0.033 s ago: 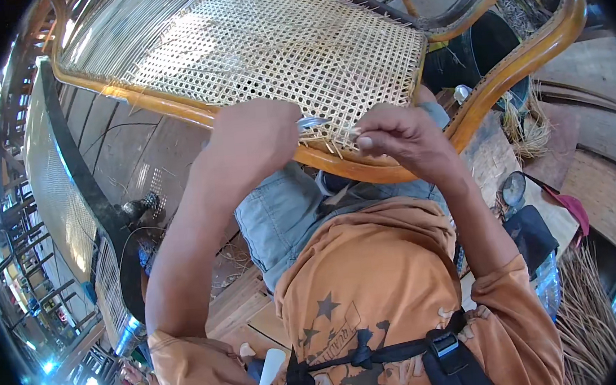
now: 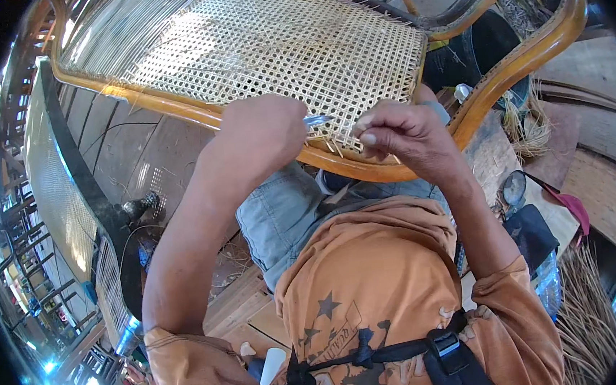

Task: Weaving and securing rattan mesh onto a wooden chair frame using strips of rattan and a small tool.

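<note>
Left hand (image 2: 267, 129) moved, gripping tool (image 2: 318, 120) crosswise, pointing rightward—right hand (image 2: 410, 132) pinching cane (image 2: 353, 144), perhaps.

Thin loose strands (image 2: 233, 256) litter the plank floor (image 2: 121, 160)

frame (image 2: 353, 169) — glossy, smooth wood | woven panel (image 2: 290, 56) — matt cane | tool tip (image 2: 317, 120): shiny metal | shirt (image 2: 382, 259): matt cloth

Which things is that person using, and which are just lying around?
In use: shiny tool in the left hand, woven cane by the right hand, wooden frame.

Probably just lying around: black bucket, dark red item, clear plastic bottle.
</note>
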### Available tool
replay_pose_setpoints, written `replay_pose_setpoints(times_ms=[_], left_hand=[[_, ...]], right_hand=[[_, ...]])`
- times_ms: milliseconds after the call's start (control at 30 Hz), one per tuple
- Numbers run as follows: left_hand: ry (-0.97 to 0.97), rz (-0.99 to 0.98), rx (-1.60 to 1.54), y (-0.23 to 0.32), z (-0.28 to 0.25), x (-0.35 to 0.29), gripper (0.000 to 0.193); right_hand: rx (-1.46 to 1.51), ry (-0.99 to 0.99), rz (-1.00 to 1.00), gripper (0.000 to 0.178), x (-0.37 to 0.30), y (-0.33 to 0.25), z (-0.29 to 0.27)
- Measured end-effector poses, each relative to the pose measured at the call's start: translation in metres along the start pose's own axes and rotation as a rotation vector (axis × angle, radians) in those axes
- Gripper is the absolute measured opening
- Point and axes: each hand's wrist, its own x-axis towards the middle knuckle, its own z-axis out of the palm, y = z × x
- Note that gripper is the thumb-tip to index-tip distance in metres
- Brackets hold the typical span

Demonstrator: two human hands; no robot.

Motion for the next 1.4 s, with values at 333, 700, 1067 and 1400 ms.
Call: replay_pose_setpoints(times_ms=[333, 700, 1067, 1400], left_hand=[[-0.099, 0.318, 0.249, 0.005, 0.002, 0.028, 0.02], [-0.096, 0.338, 0.312, 0.015, 0.01, 0.041, 0.015], [-0.182, 0.418, 0.403, 0.035, -0.005, 0.034, 0.017], [-0.304, 0.422, 0.466, 0.054, -0.001, 0.041, 0.018]], right_hand=[[-0.826, 0.074, 0.207, 0.02, 0.006, 0.023, 0.002], [-0.976, 0.038, 0.339, 0.02, 0.022, 0.029, 0.005], [-1.074, 0.03, 0.281, 0.024, 0.038, 0.038, -0.003], [-1.025, -0.078, 0.192, 0.029, 0.036, 0.034, -0.004]])
